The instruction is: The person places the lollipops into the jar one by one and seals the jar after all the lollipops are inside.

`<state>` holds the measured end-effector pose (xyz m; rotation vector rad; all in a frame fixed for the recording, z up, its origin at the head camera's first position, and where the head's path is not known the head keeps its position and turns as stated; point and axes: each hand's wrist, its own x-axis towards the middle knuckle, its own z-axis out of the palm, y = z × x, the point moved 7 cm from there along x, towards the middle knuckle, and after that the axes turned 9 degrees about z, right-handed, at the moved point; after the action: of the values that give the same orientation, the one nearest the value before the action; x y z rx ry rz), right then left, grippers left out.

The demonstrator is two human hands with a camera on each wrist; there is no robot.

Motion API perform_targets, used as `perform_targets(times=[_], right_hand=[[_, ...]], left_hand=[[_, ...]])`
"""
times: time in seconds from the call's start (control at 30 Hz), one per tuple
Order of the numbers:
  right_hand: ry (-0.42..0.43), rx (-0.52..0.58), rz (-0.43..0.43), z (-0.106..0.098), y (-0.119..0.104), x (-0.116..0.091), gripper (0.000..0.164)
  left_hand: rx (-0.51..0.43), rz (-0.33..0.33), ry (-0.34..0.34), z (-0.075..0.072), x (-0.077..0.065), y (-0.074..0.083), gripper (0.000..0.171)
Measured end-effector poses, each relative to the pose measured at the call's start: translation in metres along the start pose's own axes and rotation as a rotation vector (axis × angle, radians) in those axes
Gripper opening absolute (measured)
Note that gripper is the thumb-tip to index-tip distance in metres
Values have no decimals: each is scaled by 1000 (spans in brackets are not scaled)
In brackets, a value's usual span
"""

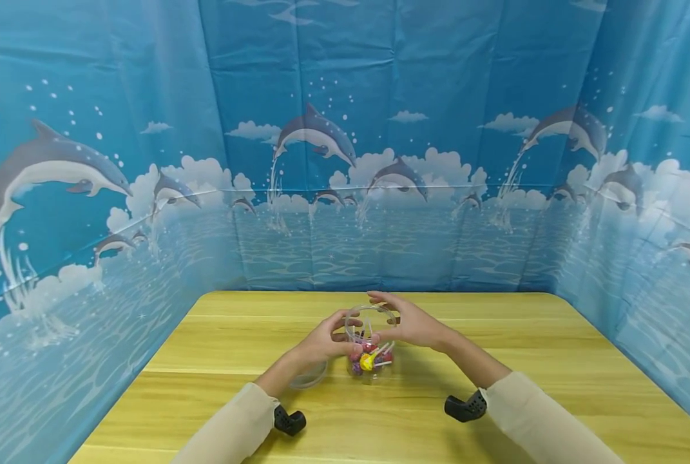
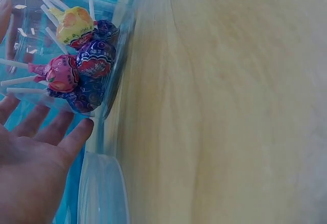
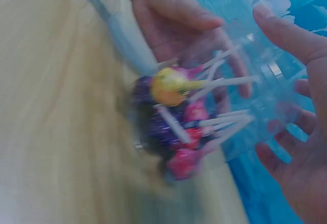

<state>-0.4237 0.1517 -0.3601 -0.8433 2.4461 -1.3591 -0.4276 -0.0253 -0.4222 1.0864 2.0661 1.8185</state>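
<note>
A clear plastic jar (image 1: 353,374) stands upright with several wrapped lollipops (image 1: 367,361) inside, yellow, pink, red and purple, their white sticks pointing up. My left hand (image 1: 321,338) holds the jar's left side, thumb in front and fingers toward the back; its fingers (image 2: 76,134) lie close to the clear wall in the left wrist view. At the right of the jar's mouth my right hand (image 1: 411,324) is spread, thumb in front and index finger raised over the far rim. A round clear lid (image 1: 308,375) lies on the table beneath my left forearm.
The yellow wood-grain table (image 1: 530,367) extends to both sides. A blue dolphin-print curtain (image 1: 345,251) closes off the back and sides. Black curved devices (image 1: 289,421) sit at both cuffs.
</note>
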Motion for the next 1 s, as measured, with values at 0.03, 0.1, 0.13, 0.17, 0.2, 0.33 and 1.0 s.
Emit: perform_targets(times=[0.03, 0.1, 0.13, 0.17, 0.2, 0.33, 1.0], right_hand=[[-3, 31, -1, 3, 4, 0, 90], [-3, 104, 0, 8, 11, -1, 96], [0, 144, -1, 11, 15, -1, 98], [2, 183, -2, 13, 18, -1, 100], [6, 217, 0, 15, 22, -1, 102], [16, 294, 8, 22, 35, -2, 106], [90, 232, 8, 24, 45, -1, 84]], left_hand=[[3, -1, 0, 0, 0, 0, 73], [13, -1, 4, 0, 0, -1, 74], [18, 1, 6, 0, 0, -2, 74], [20, 1, 10, 0, 0, -1, 74], [29, 0, 13, 0, 0, -2, 73], [47, -4, 25, 0, 0, -2, 73], [308, -151, 16, -81, -72, 7, 99]])
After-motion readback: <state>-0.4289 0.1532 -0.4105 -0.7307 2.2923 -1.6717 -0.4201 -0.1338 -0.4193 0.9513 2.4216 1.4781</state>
